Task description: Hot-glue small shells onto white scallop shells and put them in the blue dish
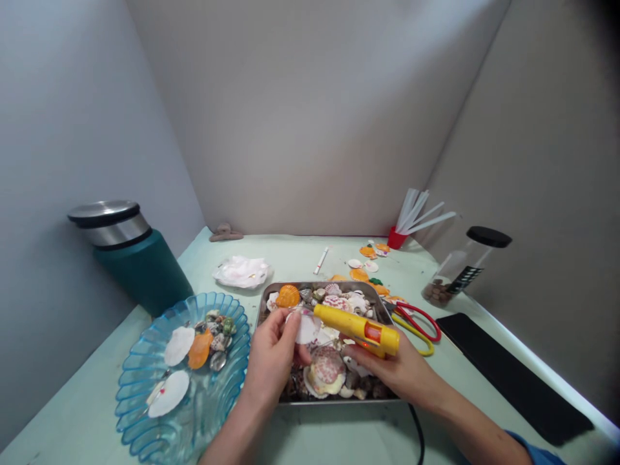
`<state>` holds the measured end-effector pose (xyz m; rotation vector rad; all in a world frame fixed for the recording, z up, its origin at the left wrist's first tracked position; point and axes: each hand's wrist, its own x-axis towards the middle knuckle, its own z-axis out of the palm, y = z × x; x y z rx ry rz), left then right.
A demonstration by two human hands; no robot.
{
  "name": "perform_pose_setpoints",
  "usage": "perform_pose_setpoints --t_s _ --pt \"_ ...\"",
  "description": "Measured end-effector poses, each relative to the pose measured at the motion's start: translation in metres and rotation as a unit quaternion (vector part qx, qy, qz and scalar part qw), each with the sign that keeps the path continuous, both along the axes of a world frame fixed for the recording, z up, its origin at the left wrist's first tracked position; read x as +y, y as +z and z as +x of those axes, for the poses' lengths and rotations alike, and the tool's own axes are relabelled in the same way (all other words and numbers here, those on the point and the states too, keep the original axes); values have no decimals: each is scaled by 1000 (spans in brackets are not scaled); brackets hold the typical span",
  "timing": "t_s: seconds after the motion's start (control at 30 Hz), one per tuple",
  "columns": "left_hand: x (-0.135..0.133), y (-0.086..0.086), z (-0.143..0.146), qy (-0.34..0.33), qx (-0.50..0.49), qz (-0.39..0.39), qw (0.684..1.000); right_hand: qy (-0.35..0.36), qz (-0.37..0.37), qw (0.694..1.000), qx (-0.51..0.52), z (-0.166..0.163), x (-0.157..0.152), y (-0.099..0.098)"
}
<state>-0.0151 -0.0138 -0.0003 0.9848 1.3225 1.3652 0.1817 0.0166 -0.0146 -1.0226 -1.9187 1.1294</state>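
One glue gun point(346, 320), one tray point(334, 402) and one dish point(133, 371) are here. So are one flask point(145, 271) and one jar point(464, 268).

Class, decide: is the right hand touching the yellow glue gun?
Touching: the head view shows the right hand holding the yellow glue gun, no gap between.

Rectangular metal tray point(339, 402): silver. Inside tray: round ribbed shell point(327, 367), pink mottling on cream. Above tray: plastic glue gun point(346, 321), yellow; flat shell point(307, 330), white. Left of tray: scalloped translucent plate point(130, 368), blue.
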Motion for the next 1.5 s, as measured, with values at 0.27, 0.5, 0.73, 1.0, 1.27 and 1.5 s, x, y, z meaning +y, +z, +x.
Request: perform_pose_setpoints --t_s 0.27,0.5,0.73,1.0,1.27,1.5 --pt "-1 -2 -1 16 77 8 997 -3 5 1000 0 0 -1 3" --pt "0 -3 -1 20 118 2 993 -15 25 1000 -8 2 -2 2" --pt "-1 0 -1 32 72 -3 997 -25 24 999 -36 3 -1 0" --pt "1 -2 -2 18 38 -12 999 -16 16 1000 -9 1 -1 5" --pt "1 -4 -1 3 13 -14 1000 -17 17 1000 -9 3 -1 2" --pt "1 -1 1 -14 19 -6 1000 -20 12 1000 -7 2 -2 4"
